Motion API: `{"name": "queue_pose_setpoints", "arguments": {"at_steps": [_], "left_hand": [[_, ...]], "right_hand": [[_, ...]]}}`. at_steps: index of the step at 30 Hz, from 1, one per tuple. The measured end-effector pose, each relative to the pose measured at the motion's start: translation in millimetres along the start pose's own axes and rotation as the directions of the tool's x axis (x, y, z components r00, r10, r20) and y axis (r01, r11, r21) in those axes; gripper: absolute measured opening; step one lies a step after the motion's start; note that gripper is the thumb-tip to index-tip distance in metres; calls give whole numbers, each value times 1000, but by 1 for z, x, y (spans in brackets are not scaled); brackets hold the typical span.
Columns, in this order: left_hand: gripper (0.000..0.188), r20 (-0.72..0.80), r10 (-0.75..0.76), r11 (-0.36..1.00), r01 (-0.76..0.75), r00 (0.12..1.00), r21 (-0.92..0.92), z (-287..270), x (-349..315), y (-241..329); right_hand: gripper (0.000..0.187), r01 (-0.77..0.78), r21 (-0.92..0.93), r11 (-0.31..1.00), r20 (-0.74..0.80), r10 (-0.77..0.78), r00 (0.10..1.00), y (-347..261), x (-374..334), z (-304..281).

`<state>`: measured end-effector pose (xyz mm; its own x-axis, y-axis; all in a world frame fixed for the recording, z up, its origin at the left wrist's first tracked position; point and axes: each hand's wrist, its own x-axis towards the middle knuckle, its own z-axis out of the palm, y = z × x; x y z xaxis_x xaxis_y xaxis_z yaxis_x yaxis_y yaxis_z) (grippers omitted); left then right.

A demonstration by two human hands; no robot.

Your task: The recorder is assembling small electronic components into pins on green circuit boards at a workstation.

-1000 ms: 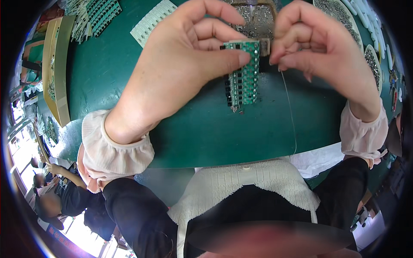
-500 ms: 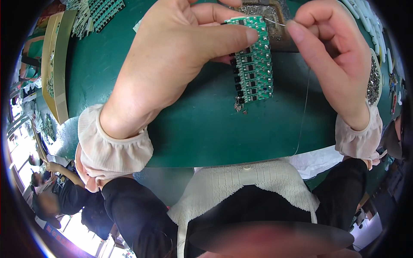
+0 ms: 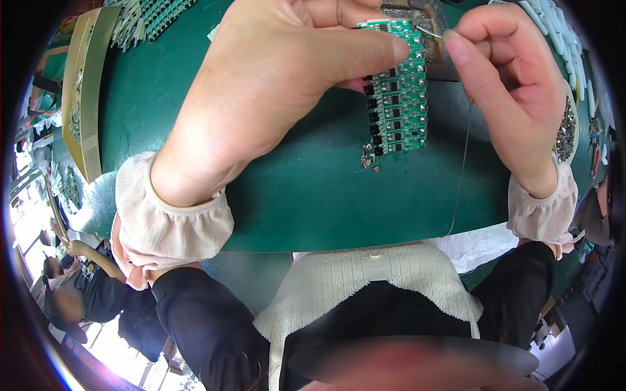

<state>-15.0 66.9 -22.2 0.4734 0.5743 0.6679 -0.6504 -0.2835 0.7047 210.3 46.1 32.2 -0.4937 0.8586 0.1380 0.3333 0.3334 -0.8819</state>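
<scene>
My left hand (image 3: 300, 72) grips a green circuit board panel (image 3: 412, 104) near its far end, thumb on top. Rows of black parts and shiny solder spots cover the panel. Between thumb and forefinger, my right hand (image 3: 515, 85) pinches a thin silvery solder wire (image 3: 428, 31). Its tip reaches the panel's far right corner; whether it touches cannot be made out. A long strand of it hangs below the right hand toward the table's near edge. Small metal-legged parts (image 3: 369, 160) lie by the panel's near left corner.
Behind the panel sits a worn, brownish metal tray (image 3: 443, 62). A yellowish bin (image 3: 88, 130) stands at left, near more green panels (image 3: 163, 16) and pale strips (image 3: 129, 26). To the right are a container of small metal parts (image 3: 566, 127) and white tubes (image 3: 561, 39). A person (image 3: 98, 290) works at far left.
My left hand and the panel have shifted a little to the right. My right hand has moved slightly right too, still pinching the wire at the panel's corner.
</scene>
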Motion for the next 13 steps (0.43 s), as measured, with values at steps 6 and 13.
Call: {"name": "queue_pose_setpoints", "arguments": {"at_steps": [6,13], "left_hand": [[32,-25,-3,999,2,1000,-33,1,0,3],[32,-625,-616,727,652,479,-216,41,13,48]], "right_hand": [[11,16,54,998,-8,-16,1000,0,1,4],[12,21,119,993,1,-22,1000,7,3,2]]}}
